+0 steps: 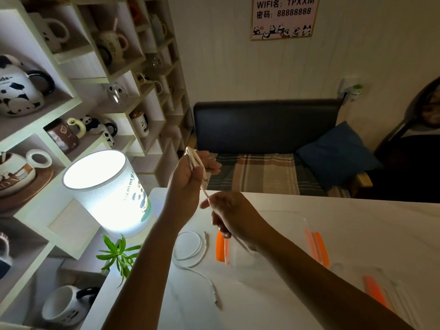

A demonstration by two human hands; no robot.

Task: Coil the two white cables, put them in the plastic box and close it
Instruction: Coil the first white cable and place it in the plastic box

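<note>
My left hand (pixel 190 172) is raised above the table's far edge and grips a folded bundle of one white cable (pixel 193 158). The cable's free end runs down to my right hand (pixel 228 213), which pinches it just below. The second white cable (pixel 190 248) lies loosely looped on the white table (pixel 262 294), its plug end trailing toward me. The clear plastic box (pixel 269 236) with orange clips stands open right of that cable, partly behind my right hand. Its clear lid (pixel 385 289) with an orange clip lies at the right.
A lit white lamp (pixel 107 191) and a small green plant (pixel 119 256) stand at the table's left edge. Shelves of mugs (pixel 71 103) fill the left wall. A dark bench with a plaid cushion (pixel 262 172) and a blue pillow lies beyond the table.
</note>
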